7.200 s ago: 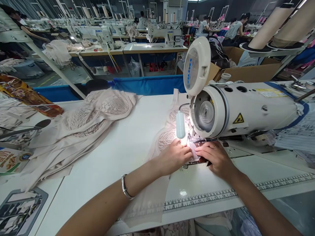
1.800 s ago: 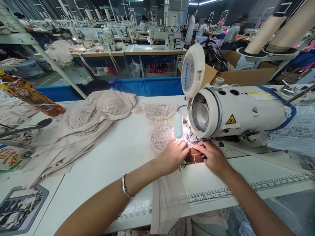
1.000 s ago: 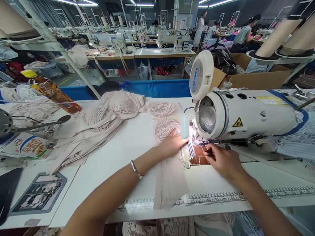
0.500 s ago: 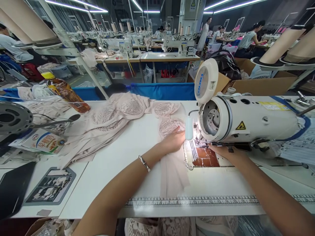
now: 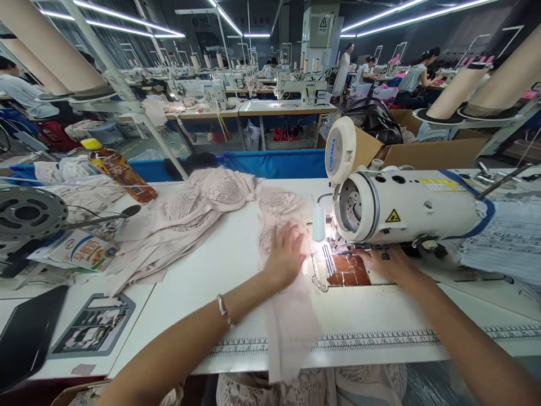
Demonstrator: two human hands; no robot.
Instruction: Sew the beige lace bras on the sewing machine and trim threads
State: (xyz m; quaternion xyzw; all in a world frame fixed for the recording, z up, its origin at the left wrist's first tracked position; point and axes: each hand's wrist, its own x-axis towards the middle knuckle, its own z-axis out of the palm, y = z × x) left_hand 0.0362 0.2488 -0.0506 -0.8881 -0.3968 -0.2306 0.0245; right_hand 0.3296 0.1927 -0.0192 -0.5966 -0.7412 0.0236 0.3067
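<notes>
My left hand (image 5: pixel 285 259) lies with spread, slightly blurred fingers on a pale pink lace bra (image 5: pixel 276 200), left of the sewing machine. The bra's plain fabric band (image 5: pixel 291 327) runs toward me, and its end hangs over the table's front edge. My right hand (image 5: pixel 386 262) reaches beneath the arm of the white sewing machine (image 5: pixel 408 206), close to the lit needle area. Its fingertips are hidden by the machine parts, so whether they hold anything does not show. The machine's round end cover (image 5: pixel 340 150) stands swung up.
A heap of similar bras (image 5: pixel 198 206) lies to the left, with a drink bottle (image 5: pixel 122 172) behind it. A grey parts tray (image 5: pixel 91 327) sits front left. A ruler strip (image 5: pixel 380 338) runs along the front edge. Thread cones (image 5: pixel 459 93) flank the table; cardboard boxes (image 5: pixel 435 155) stand behind.
My left hand has shifted left, away from the needle area, with its fingers spreading. The bra has slid left and toward me, its band now passing the table edge. My right hand stays beneath the machine.
</notes>
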